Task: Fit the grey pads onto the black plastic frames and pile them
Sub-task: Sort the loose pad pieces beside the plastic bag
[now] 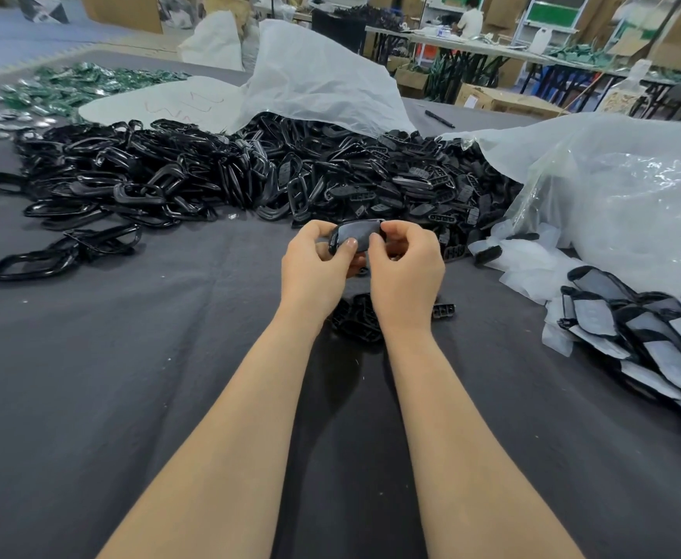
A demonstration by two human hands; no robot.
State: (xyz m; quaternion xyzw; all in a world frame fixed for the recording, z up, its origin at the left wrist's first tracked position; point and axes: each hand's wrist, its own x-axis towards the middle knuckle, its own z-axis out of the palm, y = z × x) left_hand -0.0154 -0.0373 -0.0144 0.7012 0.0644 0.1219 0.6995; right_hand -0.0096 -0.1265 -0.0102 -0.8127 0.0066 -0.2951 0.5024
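Note:
Both hands hold one black plastic frame (358, 235) with a grey pad in it, above the middle of the table. My left hand (317, 262) grips its left end, thumb pressed on the pad face. My right hand (405, 263) pinches its right end with curled fingers. A large heap of loose black frames (193, 171) lies behind the hands. At the right edge sits a pile of fitted frames with grey pads (645, 344). A few black parts (361, 318) lie on the cloth under my wrists.
The table is covered in dark grey cloth (129, 377). White plastic bags (613, 195) lie at the back and right. Green parts (76, 84) lie at the far left, and a black pen (439, 119) lies on the far cloth. A person sits at distant tables.

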